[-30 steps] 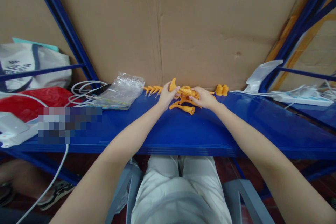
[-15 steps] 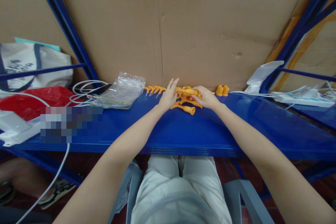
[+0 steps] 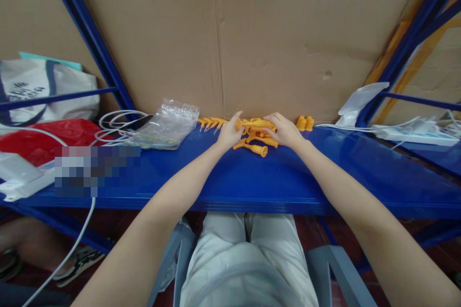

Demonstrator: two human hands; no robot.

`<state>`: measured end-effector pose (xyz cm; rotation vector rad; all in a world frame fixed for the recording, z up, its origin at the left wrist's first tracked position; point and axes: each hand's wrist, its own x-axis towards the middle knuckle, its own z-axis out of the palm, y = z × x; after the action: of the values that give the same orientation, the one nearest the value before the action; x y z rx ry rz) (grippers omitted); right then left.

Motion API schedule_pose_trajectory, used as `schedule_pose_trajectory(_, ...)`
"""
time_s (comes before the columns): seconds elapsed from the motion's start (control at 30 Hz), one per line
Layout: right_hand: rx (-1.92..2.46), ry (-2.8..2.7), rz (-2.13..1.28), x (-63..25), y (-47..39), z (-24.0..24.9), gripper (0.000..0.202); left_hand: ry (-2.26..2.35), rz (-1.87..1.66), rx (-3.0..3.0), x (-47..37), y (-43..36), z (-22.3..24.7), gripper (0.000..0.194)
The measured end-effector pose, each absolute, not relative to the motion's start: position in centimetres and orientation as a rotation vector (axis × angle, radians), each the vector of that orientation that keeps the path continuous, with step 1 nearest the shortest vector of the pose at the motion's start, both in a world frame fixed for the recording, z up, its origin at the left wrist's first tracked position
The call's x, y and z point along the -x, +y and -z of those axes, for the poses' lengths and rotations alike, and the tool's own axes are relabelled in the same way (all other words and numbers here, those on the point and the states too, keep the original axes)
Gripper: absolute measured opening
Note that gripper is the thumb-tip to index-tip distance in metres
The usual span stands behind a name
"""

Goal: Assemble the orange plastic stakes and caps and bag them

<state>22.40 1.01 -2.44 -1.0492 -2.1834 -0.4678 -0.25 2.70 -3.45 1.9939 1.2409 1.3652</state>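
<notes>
Several orange plastic parts (image 3: 256, 129) are heaped on the blue table between my hands. They are long and handle-like, with hollow round ends. At the left end of the heap, my left hand (image 3: 229, 133) has its thumb and fingers closed round the end of an upper part. My right hand (image 3: 283, 129) curls over the right end, thumb in front, fingers behind. One loose orange part (image 3: 257, 149) lies nearest me, its open end to the right. Left of the hands is a row of orange corkscrews (image 3: 213, 122) with thin metal spirals.
Two orange sleeve-like pieces (image 3: 305, 123) stand to the right against the cardboard wall (image 3: 273, 48). A clear plastic bag (image 3: 169, 124) and white cables (image 3: 111, 122) lie on the left. White power strips (image 3: 414, 135) are at the right. The blue table (image 3: 252, 182) ends close to my lap.
My left hand's raised, outstretched fingers have come down and closed at the heap's left end. My right hand has shifted slightly, its fingers lifting a little. The loose part in front stays put.
</notes>
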Motion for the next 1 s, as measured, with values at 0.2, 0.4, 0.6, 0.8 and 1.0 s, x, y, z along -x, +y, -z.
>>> schedule_pose_trajectory(0.2,1.091,-2.146,0.261,-22.4,1.5,2.8,0.05,1.344,-1.321,-2.186,0.9,2.7,3.2,0.057)
schedule_pose_trajectory(0.4,1.029,-2.139,0.178,-22.4,2.3,3.0,0.038,1.424,-1.343,-2.319,1.4,3.4,3.5,0.054)
schedule_pose_trajectory(0.6,0.908,-2.18,0.254,-22.6,2.4,2.9,0.034,1.506,-1.292,-2.354,1.4,3.3,3.3,0.055)
schedule_pose_trajectory(0.8,0.996,-2.205,0.383,-22.5,1.7,2.7,0.042,1.542,-1.245,-2.396,0.9,2.9,3.2,0.044)
schedule_pose_trajectory(1.0,1.093,-2.163,0.507,-23.4,2.2,2.8,0.039,1.607,-1.218,-2.452,1.0,2.8,3.2,0.039)
